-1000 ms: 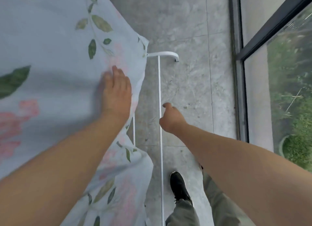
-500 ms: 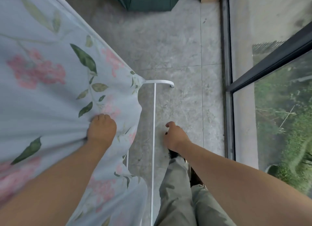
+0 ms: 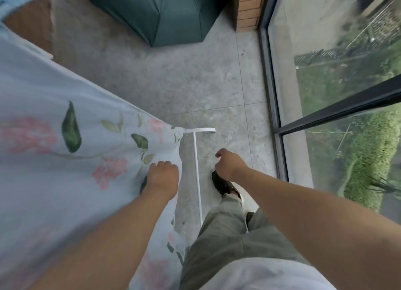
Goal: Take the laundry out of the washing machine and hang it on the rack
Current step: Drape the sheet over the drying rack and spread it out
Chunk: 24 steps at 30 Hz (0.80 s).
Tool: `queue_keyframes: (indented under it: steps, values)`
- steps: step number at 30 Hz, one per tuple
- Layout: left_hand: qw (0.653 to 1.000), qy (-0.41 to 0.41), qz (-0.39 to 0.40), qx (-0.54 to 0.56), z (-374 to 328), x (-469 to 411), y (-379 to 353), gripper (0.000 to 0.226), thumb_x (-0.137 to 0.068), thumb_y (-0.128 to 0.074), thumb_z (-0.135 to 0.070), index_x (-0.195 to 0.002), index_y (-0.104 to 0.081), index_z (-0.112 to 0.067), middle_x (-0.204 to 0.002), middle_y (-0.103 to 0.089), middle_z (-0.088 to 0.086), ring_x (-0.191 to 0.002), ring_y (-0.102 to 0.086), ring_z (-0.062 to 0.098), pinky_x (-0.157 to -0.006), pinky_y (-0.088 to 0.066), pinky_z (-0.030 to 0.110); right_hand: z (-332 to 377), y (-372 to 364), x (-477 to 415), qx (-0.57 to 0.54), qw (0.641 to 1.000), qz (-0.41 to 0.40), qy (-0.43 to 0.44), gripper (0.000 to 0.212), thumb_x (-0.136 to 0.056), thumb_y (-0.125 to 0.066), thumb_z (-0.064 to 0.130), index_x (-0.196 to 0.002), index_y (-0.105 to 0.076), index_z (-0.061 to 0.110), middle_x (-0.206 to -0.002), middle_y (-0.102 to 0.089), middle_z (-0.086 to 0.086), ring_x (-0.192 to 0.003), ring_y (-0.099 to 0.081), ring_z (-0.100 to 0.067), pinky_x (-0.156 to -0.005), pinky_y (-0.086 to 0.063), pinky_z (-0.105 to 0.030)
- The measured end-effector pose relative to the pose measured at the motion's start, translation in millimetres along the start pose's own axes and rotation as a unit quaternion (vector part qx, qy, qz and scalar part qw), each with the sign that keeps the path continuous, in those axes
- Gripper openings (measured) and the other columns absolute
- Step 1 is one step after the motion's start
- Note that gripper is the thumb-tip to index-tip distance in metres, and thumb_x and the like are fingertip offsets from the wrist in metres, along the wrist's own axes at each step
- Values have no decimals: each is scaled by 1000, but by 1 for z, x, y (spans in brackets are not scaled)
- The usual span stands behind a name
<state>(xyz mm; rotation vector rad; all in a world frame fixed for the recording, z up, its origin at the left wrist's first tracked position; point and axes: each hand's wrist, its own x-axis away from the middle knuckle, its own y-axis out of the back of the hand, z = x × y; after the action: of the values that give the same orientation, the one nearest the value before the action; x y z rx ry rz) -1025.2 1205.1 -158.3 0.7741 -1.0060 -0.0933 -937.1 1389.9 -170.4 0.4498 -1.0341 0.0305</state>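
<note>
A large pale blue sheet (image 3: 65,159) with pink flowers and green leaves is draped over the white drying rack (image 3: 197,177) and fills the left half of the view. My left hand (image 3: 162,177) lies on the sheet close to its right edge, with the fingers curled into the fabric. Only one thin white bar of the rack and a short end piece (image 3: 199,130) show past the cloth. My right hand (image 3: 227,165) hovers just right of that bar, loosely curled, and holds nothing. The washing machine is not in view.
An open dark green umbrella (image 3: 156,14) lies on the grey tiled floor (image 3: 195,83) ahead. A brick pillar (image 3: 249,7) and a tall black-framed glass window (image 3: 271,94) close off the right side. My shoe (image 3: 223,186) and grey trouser legs are below the right hand.
My left hand went from lying flat on the sheet to curling into it near the right edge. My view tilted up and my legs stepped forward. The right hand stayed beside the bar.
</note>
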Motion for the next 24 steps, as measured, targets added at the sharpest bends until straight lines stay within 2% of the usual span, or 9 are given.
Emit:
queue_keyframes:
  steps: [4, 7, 11, 13, 15, 19, 22, 24]
  values:
    - [997, 19, -71, 27, 25, -1, 77, 30, -86, -49, -15, -116, -55, -18, -117, -56, 5, -110, -51, 25, -92, -38, 39, 60, 54, 19, 44, 997, -41, 51, 38, -93, -41, 7, -127, -60, 5, -128, -60, -12, -114, -58, -29, -93, -49, -33]
    - [994, 37, -96, 35, 43, -3, 119, 35, -83, -51, -16, -118, -55, -19, -119, -56, 5, -113, -50, 24, -96, -35, 39, 92, 86, 29, 66, 993, -63, 78, 37, -93, -41, 6, -122, -63, 0, -125, -62, -14, -111, -59, -30, -93, -50, -35]
    - [991, 47, -121, 28, 64, -10, 156, 35, -81, -53, -20, -116, -57, -20, -119, -56, 4, -114, -50, 24, -97, -33, 37, 122, 133, 31, 51, 993, -70, 78, 37, -94, -41, 5, -125, -62, -2, -128, -61, -17, -117, -57, -31, -98, -47, -36]
    - [990, 56, -126, 26, 75, -17, 169, 35, -80, -53, -21, -115, -58, -21, -118, -57, 3, -113, -50, 23, -95, -33, 37, 136, 154, 23, 52, 994, -71, 66, 37, -96, -41, 7, -127, -60, 1, -131, -59, -15, -120, -55, -31, -95, -47, -30]
    - [990, 80, -110, 23, 88, -26, 182, 36, -80, -54, -21, -116, -58, -22, -119, -57, 2, -113, -50, 23, -98, -32, 37, 155, 177, 11, 72, 994, -65, 56, 38, -97, -40, 8, -129, -59, 3, -134, -57, -12, -122, -54, -29, -87, -47, -24]
    - [991, 124, -48, 14, 111, -44, 196, 37, -85, -49, -23, -122, -57, -21, -125, -56, 3, -117, -48, 23, -103, -32, 40, 200, 224, -27, 96, 992, -26, 80, 38, -96, -48, 10, -132, -58, 4, -133, -58, -17, -124, -54, -32, -101, -45, -36]
    - [985, 167, 9, 40, 129, -60, 209, 36, -88, -47, -22, -123, -55, -21, -125, -56, 2, -117, -49, 24, -104, -31, 42, 240, 254, -58, 149, 982, 30, 115, 39, -98, -42, 9, -133, -57, 2, -137, -55, -17, -127, -50, -32, -105, -42, -35]
    - [978, 194, 41, 69, 137, -63, 216, 35, -87, -47, -21, -122, -55, -21, -123, -57, 2, -115, -51, 23, -102, -32, 40, 269, 273, -69, 210, 963, 59, 158, 40, -100, -36, 9, -134, -57, 0, -143, -50, -16, -131, -46, -30, -107, -37, -32]
